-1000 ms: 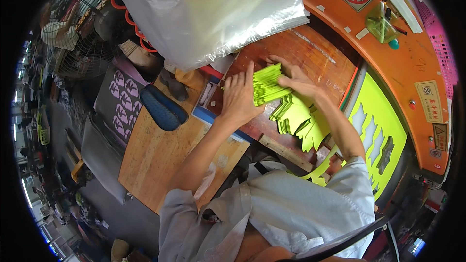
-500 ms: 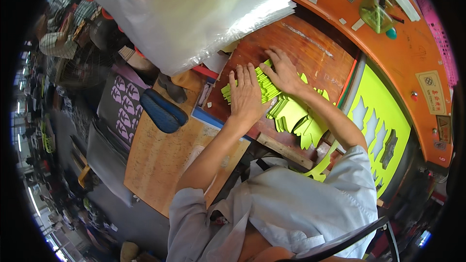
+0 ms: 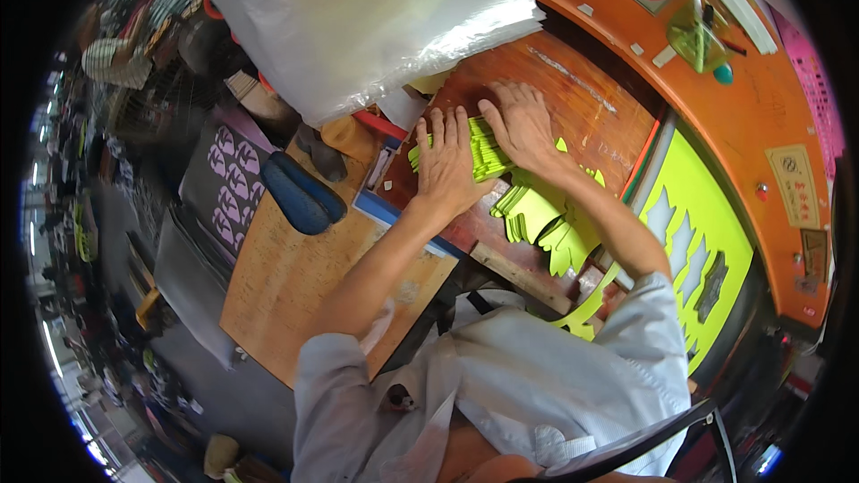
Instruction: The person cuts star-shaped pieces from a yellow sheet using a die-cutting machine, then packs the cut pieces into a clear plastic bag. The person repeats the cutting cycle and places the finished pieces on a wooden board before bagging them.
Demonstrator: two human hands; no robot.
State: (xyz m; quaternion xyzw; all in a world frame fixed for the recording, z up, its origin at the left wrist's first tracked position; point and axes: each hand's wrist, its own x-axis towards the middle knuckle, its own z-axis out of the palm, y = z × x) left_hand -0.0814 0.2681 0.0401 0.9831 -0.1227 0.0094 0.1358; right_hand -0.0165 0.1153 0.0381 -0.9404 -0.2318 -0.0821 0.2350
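Note:
A row of neon yellow-green cut pieces [image 3: 486, 150], stacked and fanned, lies on a reddish-brown wooden board [image 3: 582, 94]. My left hand [image 3: 447, 161] rests flat over the left part of this row, its fingers stretched out and slightly apart. At the row's far right end is my right hand [image 3: 526, 130], fingers extended and thumb apart, the palm side touching or close against the pieces. More pieces of the same colour [image 3: 534, 208] lie fanned just below my right hand, partly hidden by my right forearm. Neither hand's fingers are wrapped round anything.
A thick stack of clear plastic sheets [image 3: 376, 27] overhangs the board's far left. An orange machine body [image 3: 743, 125] curves along the right, with a neon sheet with cut-outs [image 3: 716, 259] beside it. Blue insole-shaped pieces [image 3: 300, 197] lie on a light wooden table [image 3: 331, 259] at left.
My right hand's fingers have shifted a little along the row's far end. My left hand stays on the pieces, and the whole view has tilted slightly.

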